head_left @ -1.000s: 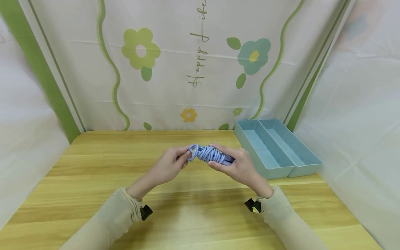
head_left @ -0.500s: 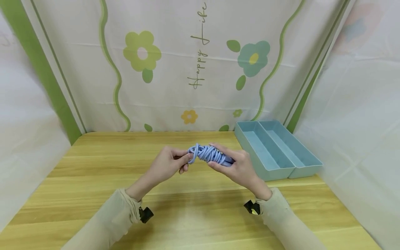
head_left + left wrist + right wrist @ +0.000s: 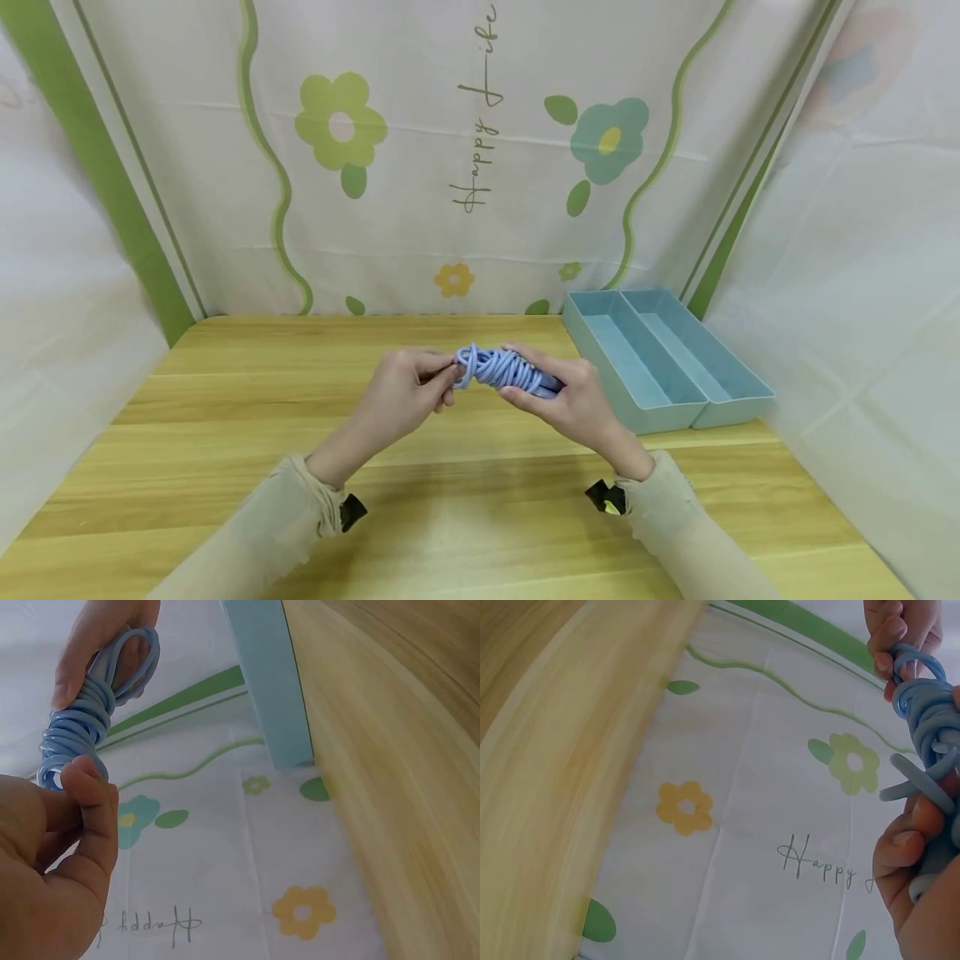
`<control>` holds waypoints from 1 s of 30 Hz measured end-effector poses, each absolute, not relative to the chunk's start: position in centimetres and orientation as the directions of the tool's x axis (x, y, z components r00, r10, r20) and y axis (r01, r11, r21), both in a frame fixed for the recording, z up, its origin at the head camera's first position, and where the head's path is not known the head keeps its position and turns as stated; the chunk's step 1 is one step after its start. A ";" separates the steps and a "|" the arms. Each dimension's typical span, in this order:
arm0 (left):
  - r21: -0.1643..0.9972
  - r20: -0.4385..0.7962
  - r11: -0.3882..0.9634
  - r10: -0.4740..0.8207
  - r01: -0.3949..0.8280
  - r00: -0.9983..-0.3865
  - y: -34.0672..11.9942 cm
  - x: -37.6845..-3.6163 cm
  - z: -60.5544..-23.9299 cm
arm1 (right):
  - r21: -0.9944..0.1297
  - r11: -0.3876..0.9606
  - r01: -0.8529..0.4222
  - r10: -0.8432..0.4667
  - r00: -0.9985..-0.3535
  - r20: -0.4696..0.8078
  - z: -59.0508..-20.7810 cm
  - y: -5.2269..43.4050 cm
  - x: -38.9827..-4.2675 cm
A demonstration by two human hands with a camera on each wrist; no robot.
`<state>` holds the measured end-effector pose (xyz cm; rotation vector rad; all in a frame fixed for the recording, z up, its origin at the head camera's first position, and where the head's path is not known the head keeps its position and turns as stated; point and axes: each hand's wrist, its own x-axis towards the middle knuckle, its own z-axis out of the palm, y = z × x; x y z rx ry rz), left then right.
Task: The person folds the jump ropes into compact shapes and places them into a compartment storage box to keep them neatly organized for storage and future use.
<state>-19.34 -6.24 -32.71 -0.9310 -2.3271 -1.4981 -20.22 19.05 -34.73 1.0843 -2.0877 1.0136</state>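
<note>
Floral sheeting walled off the back and sides of a wooden counter (image 3: pixel 225 467), with a blue 2-compartment tray (image 3: pixel 738 392) standing at its back right corner. Above the middle of the counter, held clear of the wood, a bundle of blue cord (image 3: pixel 501 369) lay with its long axis running left to right between both hands. The right hand (image 3: pixel 570 396) gripped the bundle's right end, fingers curled over the top and thumb beneath. The left hand (image 3: pixel 405 392) met the bundle's left end, thumb and forefinger pinching a loop there; the wrist views showed that loop sticking out past the coils. Both hands touched the cord, so neither was nearer. Both forearms came in from the counter's near edge, angled inward, wrists raised. The tray stood just right of the right hand, apart from it.
</note>
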 end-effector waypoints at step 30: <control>0.640 0.702 0.020 0.391 0.768 -0.596 -5.8 -19.7 -35.0 | -0.571 0.372 -0.732 -0.558 -0.668 0.492 -34.1 20.0 -20.1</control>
